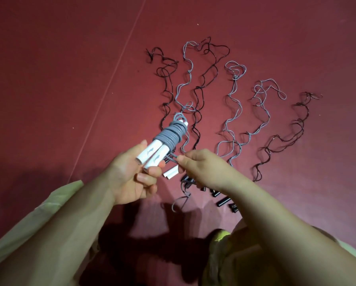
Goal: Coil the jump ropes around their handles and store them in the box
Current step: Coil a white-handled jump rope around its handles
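Left hand (131, 172) grips the pair of white cylindrical plastic handles (150, 156), steadying them above the dark red floor (49, 79) so the right hand (202, 166), pinching the grey rope's loose end (173, 158), can finish the grey coil (171, 135); no box visible.

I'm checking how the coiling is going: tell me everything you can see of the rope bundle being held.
The rope bundle is two white handles side by side, each with a grey logo, wrapped at their far half in tight grey cord. A loose loop sticks out past the tips. The left hand grips the near ends; the right hand pinches the cord's free end.
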Motion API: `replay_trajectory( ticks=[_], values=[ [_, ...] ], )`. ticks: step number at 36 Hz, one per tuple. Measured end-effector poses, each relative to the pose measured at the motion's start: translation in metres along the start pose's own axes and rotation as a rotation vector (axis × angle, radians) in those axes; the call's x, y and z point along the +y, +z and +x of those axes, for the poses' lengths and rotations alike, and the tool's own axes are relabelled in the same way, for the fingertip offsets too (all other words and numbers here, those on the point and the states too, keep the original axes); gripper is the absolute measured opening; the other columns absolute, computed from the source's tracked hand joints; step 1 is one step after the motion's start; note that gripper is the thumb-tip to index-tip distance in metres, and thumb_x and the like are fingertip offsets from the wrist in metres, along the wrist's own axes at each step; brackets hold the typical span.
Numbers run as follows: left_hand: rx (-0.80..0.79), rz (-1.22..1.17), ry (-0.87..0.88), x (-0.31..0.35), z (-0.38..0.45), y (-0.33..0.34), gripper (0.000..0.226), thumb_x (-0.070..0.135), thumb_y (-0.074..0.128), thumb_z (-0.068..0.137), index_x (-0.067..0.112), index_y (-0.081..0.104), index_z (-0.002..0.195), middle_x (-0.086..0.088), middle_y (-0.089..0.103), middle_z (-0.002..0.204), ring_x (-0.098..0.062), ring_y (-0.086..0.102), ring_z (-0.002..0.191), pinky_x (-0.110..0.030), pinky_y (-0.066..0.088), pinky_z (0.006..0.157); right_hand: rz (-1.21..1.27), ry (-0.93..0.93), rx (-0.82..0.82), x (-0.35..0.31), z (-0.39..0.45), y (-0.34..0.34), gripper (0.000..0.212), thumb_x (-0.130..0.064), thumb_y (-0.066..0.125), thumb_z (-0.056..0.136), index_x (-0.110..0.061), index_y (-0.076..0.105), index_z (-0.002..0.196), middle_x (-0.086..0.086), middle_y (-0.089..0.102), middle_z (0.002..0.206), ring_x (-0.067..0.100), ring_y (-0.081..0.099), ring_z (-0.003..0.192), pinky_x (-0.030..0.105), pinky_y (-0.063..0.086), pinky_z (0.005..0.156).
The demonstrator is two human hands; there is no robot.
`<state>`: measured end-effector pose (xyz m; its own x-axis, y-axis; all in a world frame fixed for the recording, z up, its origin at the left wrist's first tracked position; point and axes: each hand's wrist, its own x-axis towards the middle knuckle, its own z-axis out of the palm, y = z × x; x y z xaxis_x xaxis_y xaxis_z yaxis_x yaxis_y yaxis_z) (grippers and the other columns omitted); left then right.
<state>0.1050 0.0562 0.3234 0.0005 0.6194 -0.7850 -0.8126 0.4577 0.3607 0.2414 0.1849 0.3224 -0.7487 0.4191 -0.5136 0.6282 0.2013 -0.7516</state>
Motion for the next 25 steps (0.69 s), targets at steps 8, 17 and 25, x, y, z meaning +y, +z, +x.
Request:
replay_trajectory(
  ticks=[8, 17, 25],
  values=[
    [0.075, 0.116, 0.101, 0.003, -0.001, -0.002, 0.054, 0.059, 0.030, 0.093, 0.011, 0.054, 0.084, 0.005, 0.041, 0.050, -0.005, 0.025, 0.031, -0.023, 0.046, 0.046, 0.138, 0.052, 0.038, 0.006, 0.004, 0.000, 0.050, -0.055, 0.048, 0.093, -0.020, 0.039, 0.058, -0.006, 0.036, 0.046, 0.016, 0.036, 0.045, 0.028, 0.034, 0.054],
    [0.336, 0.812, 0.335, -0.011, 0.016, -0.013, 0.055, 0.069, 0.036, 0.082, 0.018, 0.059, 0.086, 0.006, 0.050, 0.066, -0.008, 0.043, 0.050, -0.037, 0.051, 0.075, 0.447, 0.136, -0.017, 0.000, 0.002, 0.002, 0.041, -0.041, 0.043, 0.101, -0.012, 0.051, 0.072, -0.012, 0.029, 0.041, 0.008, 0.021, 0.037, 0.022, 0.023, 0.044],
    [0.505, 1.179, 0.426, -0.017, 0.025, -0.019, 0.043, 0.053, 0.038, 0.094, 0.014, 0.052, 0.081, -0.004, 0.057, 0.084, -0.028, 0.053, 0.088, -0.035, 0.042, 0.082, 0.240, 0.164, 0.031, -0.001, 0.002, 0.008, 0.054, -0.060, 0.043, 0.093, -0.013, 0.063, 0.075, -0.011, 0.034, 0.045, 0.010, 0.027, 0.041, 0.022, 0.022, 0.043]
  ],
)
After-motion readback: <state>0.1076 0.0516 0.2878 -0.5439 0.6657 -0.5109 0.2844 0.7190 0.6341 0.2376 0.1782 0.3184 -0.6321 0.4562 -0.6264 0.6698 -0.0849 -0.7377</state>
